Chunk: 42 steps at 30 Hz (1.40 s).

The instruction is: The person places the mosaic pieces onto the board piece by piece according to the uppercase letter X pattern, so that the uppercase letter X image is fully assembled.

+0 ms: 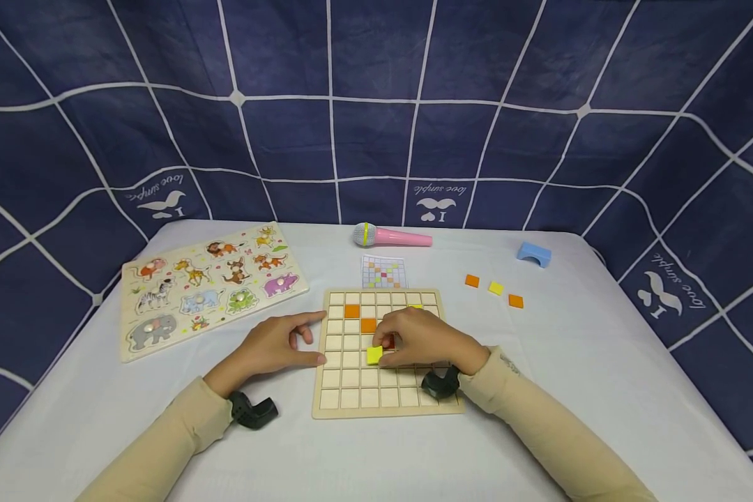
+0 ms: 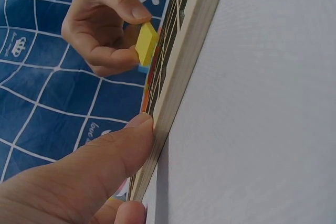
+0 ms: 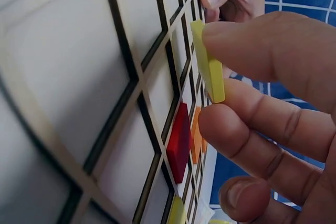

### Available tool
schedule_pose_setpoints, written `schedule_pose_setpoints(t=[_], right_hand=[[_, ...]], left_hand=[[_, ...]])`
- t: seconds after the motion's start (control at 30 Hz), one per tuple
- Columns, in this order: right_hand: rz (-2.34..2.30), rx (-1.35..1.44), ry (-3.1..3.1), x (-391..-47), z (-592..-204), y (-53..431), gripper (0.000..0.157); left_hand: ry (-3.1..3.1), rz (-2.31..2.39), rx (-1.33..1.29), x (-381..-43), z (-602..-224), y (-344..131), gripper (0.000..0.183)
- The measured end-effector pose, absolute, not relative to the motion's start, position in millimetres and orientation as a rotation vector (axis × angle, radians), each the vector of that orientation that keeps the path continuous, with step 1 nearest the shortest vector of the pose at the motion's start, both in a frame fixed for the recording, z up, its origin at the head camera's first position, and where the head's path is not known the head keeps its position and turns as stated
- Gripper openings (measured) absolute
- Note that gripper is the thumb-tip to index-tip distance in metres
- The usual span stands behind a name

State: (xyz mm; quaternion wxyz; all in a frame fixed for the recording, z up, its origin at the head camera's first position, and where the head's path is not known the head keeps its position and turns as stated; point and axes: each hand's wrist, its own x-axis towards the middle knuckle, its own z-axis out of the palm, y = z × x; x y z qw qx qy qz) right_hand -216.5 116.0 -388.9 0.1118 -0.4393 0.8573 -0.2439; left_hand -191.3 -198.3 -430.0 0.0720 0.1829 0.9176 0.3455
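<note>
My right hand (image 1: 423,336) pinches a square yellow tile (image 1: 374,356) between thumb and fingers. In the right wrist view the yellow tile (image 3: 209,61) stands tilted just off the grid surface. Under the hand lies the wooden grid board (image 1: 350,399). It bears two orange tiles, one toward the upper left (image 1: 351,311) and one nearer the middle (image 1: 368,325), plus a red tile (image 3: 180,142) and another yellow tile (image 1: 417,307), both partly hidden by my right hand. My left hand (image 1: 270,344) rests its thumb and extended index finger against the board's left edge.
Behind the board lie a printed pattern card (image 1: 384,272) and a pink toy microphone (image 1: 401,238). Loose orange (image 1: 472,280) and yellow tiles (image 1: 496,288) sit to the right, near a blue arch block (image 1: 534,254). An animal puzzle board (image 1: 213,289) occupies the left.
</note>
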Motion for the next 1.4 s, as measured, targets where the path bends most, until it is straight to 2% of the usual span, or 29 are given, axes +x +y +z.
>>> schedule_pose_setpoints(t=[0.9,1.4], right_hand=[[-0.597,-1.242,2.576,-210,-389,103,0.018],[-0.917,-1.251,2.460,-221,-393,139,0.013]], left_hand=[[2.756,1.039,0.558,-193,-430,-197,0.083],[2.752,1.039,0.542,-192,-430,-196,0.084]])
